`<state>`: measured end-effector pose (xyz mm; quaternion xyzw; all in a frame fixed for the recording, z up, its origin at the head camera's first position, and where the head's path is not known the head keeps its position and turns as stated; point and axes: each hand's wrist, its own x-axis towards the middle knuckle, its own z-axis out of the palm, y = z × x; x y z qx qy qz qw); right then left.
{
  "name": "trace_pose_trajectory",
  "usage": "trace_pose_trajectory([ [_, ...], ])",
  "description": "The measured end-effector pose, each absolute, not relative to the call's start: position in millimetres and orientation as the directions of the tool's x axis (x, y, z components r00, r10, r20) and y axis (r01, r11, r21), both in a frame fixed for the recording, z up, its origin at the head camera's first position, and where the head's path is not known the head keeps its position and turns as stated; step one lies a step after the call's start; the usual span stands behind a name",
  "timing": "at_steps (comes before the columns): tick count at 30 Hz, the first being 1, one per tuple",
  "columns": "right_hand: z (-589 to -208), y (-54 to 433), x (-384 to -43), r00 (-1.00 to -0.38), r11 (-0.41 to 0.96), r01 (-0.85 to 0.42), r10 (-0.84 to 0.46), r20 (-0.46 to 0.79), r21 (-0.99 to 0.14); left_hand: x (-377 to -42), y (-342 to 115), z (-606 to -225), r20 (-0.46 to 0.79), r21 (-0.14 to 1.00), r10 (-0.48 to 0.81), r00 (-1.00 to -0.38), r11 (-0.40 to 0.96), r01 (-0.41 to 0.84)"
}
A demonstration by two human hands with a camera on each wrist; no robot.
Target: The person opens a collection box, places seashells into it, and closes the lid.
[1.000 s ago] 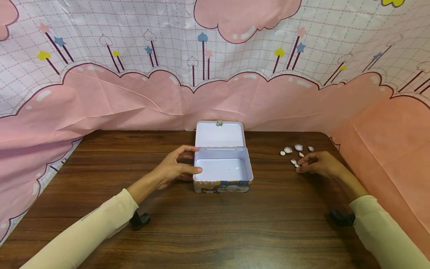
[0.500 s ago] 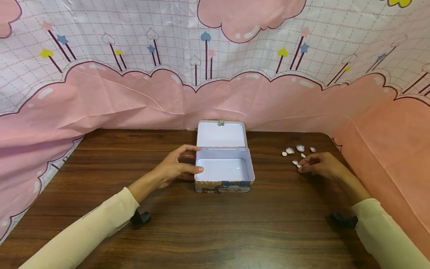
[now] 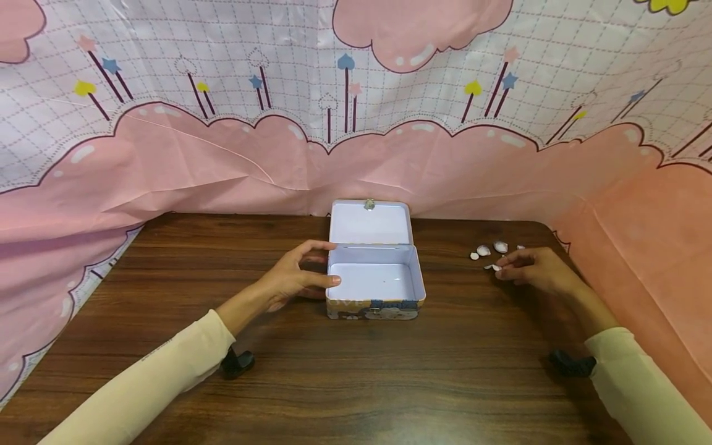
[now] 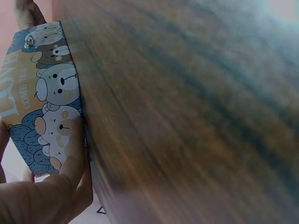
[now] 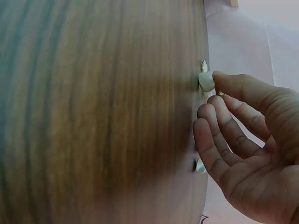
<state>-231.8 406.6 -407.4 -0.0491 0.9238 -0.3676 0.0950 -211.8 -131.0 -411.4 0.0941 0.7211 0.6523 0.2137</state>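
A tin box (image 3: 389,311) with cartoon bears on its outside stands on the table, its lid (image 3: 370,222) raised and its white inside bare. My left hand (image 3: 283,279) grips the box's left side, the thumb over the rim; in the left wrist view its fingers lie along the bear-printed wall (image 4: 58,86). To the right, my right hand (image 3: 538,271) pinches a small white seashell (image 5: 206,81) between thumb and forefinger. Several other shells lie beyond that hand, among them a larger shell (image 3: 500,247) and a small round one (image 3: 474,256). The hand partly hides some.
The dark wood table (image 3: 356,383) reaches back to a pink and white patterned cloth (image 3: 250,154), which also hangs at both sides. A metal clasp (image 3: 369,204) sits on the lid's edge. Black wrist mounts (image 3: 238,364) show under the sleeves.
My right hand has pinched the white shell and raised it slightly away from its neighbour. My left hand stays at the box. The whole head view has shifted a little.
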Motion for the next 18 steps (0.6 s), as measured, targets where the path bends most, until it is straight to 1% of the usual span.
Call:
trace_pose_trajectory([
  [9,-408.0,402.1,-234.6,-0.983,0.707,-0.041,-0.154,-0.097,-0.706,-211.2,-130.7,-411.1,-0.193,0.980,0.417,-0.888,0.133,-0.151],
  [15,-404.4,400.3,-236.5,-0.989,0.728,-0.049,-0.133,-0.070,-0.683,-210.3,-131.6,-409.9,-0.190,0.979,0.419,-0.888,0.149,-0.139],
  [18,-402.9,398.7,-237.1,-0.990,0.722,-0.049,-0.128,-0.064,-0.691,-211.0,-132.1,-411.4,-0.188,0.979,0.421,-0.887,0.147,-0.138],
])
